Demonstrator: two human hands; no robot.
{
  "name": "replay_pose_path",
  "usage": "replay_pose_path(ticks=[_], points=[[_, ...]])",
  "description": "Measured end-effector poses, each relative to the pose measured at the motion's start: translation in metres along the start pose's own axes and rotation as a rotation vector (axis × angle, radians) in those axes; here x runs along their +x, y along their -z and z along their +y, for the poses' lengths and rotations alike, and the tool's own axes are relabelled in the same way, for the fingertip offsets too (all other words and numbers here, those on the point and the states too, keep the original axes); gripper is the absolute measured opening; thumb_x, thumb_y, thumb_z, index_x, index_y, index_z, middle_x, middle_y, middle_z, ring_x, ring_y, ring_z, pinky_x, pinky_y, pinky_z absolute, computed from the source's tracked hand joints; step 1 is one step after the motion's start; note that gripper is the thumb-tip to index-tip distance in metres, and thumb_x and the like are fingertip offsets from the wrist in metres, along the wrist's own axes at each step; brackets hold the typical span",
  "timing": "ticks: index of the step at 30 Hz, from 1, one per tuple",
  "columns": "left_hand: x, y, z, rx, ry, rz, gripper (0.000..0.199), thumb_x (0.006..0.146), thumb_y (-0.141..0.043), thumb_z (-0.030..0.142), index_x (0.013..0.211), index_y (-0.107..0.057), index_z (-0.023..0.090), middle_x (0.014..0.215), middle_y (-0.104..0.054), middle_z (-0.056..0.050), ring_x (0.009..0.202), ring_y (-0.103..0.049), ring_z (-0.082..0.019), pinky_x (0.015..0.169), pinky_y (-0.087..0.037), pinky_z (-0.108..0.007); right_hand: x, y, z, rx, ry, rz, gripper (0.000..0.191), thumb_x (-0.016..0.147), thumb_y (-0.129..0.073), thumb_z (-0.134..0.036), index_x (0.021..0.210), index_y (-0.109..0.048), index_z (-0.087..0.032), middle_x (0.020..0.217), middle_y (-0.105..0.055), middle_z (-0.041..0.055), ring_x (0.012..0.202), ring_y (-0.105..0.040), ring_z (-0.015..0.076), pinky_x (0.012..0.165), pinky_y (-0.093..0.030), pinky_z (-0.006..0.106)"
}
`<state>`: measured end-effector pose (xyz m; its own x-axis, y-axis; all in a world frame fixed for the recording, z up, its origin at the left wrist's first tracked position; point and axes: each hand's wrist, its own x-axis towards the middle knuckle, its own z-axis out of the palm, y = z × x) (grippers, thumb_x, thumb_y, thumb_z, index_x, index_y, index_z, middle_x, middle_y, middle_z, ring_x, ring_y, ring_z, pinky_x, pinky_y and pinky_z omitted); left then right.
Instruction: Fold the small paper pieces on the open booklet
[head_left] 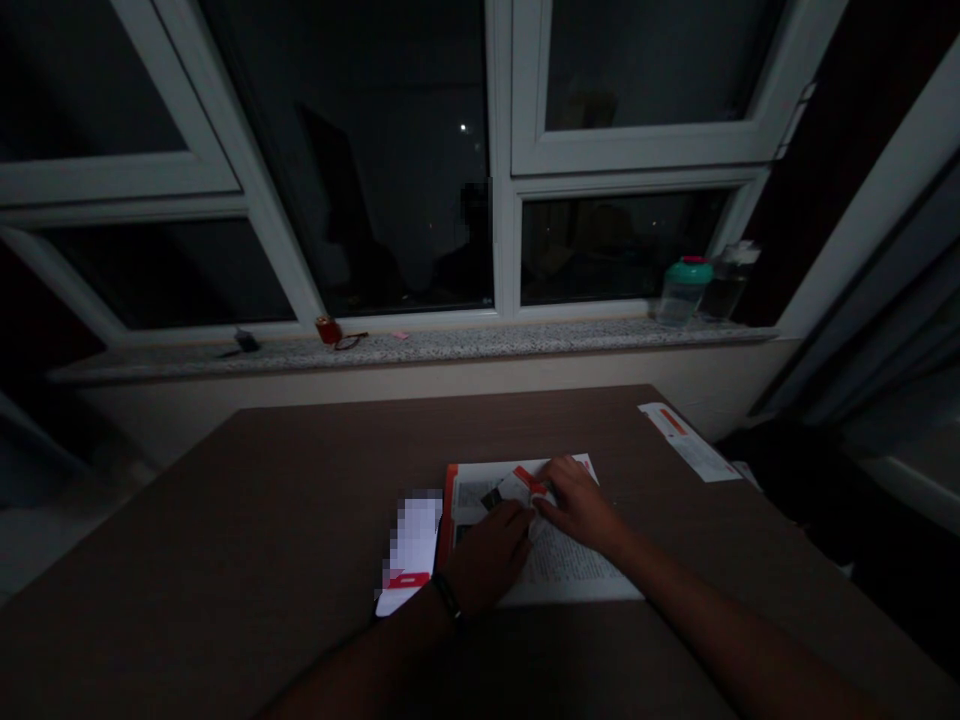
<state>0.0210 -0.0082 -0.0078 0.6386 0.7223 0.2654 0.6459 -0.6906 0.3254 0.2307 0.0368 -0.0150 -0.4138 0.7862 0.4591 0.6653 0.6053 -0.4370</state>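
A small piece of printed paper (514, 487) with a red-orange band appears folded. My left hand (489, 558), a dark band on its wrist, has its fingers bent on the paper's near edge. My right hand (579, 503) pinches the same paper at its right side, and the fingertips of both hands nearly meet. Part of the paper is hidden beneath the fingers. Under both hands lies a larger printed sheet (577, 570) with an orange left edge. Just left of it is a lit phone (416, 545), its screen partly blurred out.
A brown table (262, 520) holds all this. Near its right edge lies a white paper strip (690, 443) with an orange block. On the stone windowsill (465, 345) stand a teal-lidded shaker bottle (684, 292), a clear bottle (727, 285) and a small red item (328, 330). The room is dim.
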Motion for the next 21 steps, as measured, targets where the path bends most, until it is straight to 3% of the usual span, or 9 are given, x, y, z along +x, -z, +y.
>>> replay_pose_path(ticks=[3, 10, 21], points=[[-0.0001, -0.0034, -0.0016, -0.002, 0.009, 0.032, 0.036, 0.093, -0.05, 0.015, 0.129, -0.045, 0.019, 0.13, -0.052, -0.01, 0.12, -0.052, -0.023, 0.101, -0.047, -0.04, -0.0003, 0.0009, -0.0025, -0.042, 0.063, -0.047, 0.015, 0.085, -0.062, -0.021, 0.1, -0.063, -0.021, 0.098, -0.06, 0.0067, 0.098, -0.052, 0.0247, 0.087, -0.042, 0.039], [0.0008, -0.0024, -0.0016, 0.064, 0.037, 0.077, 0.032, 0.093, -0.052, 0.017, 0.124, -0.05, 0.018, 0.125, -0.057, -0.009, 0.117, -0.053, -0.025, 0.104, -0.044, -0.046, -0.0009, 0.0014, -0.0057, -0.048, 0.149, -0.133, 0.023, 0.09, -0.056, -0.02, 0.111, -0.064, -0.022, 0.105, -0.064, 0.0082, 0.103, -0.053, 0.0244, 0.089, -0.044, 0.041], [-0.002, -0.0034, -0.0043, 0.079, 0.032, 0.016, 0.048, 0.091, -0.055, 0.023, 0.136, -0.041, 0.016, 0.139, -0.049, -0.014, 0.126, -0.049, -0.028, 0.104, -0.044, -0.047, 0.0002, 0.003, -0.0063, -0.03, 0.146, -0.181, 0.034, 0.091, -0.055, -0.022, 0.125, -0.059, -0.021, 0.118, -0.062, 0.0095, 0.112, -0.052, 0.0242, 0.097, -0.045, 0.041]])
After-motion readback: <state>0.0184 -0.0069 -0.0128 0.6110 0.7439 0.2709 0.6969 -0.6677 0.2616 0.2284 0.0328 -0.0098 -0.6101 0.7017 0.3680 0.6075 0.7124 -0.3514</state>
